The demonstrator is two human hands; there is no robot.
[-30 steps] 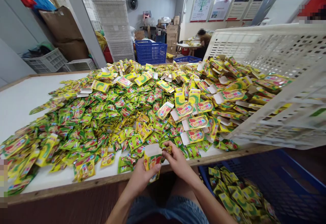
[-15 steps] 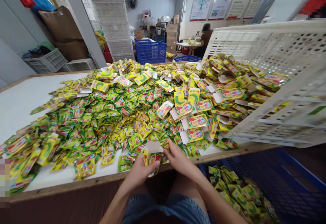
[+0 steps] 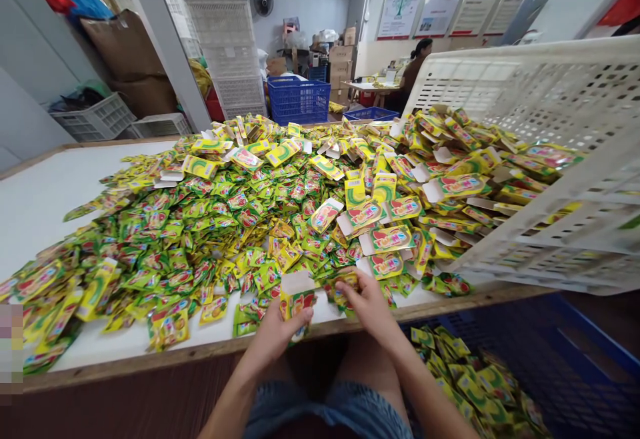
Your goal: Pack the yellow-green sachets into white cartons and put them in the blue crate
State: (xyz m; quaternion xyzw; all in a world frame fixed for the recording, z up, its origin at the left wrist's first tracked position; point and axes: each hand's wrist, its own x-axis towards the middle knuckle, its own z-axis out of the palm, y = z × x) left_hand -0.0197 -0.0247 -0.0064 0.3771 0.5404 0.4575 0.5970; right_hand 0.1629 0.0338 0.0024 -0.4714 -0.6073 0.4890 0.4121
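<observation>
In the foreground, the left hand point(image 3: 273, 332) is gripping a small yellow-and-green box point(image 3: 299, 304) just above the table's point(image 3: 30, 206) near edge, its thumb pressing across the printed face and its pale flap standing up. Sound handling here is relying on a light hold: too firm a squeeze would be narrowing the mouth, while a loose one would be letting the box tip. Beside it, the right hand point(image 3: 373, 309) is working with bent fingers, which are pinching a small packet point(image 3: 333, 286). Lining the packet up with the mouth and guiding its leading corner clear of the flap would be sparing both from creasing. The left fingertips behind the box are escaping view, as is the box's inside; how many packets the right fingers are gripping is remaining unclear.

At lower right, a dark blue crate point(image 3: 575, 352) is sitting below table height, the frame cutting off its lower part. Farther in, loose packets point(image 3: 170, 226) are overlapping too densely for counting, and open boxes point(image 3: 393, 239) are lying on them. A tilted white crate point(image 3: 465, 82) is partly screening boxes to the right. Beyond, a person point(image 3: 415, 72) is sitting at another table, largely hidden behind that crate.
</observation>
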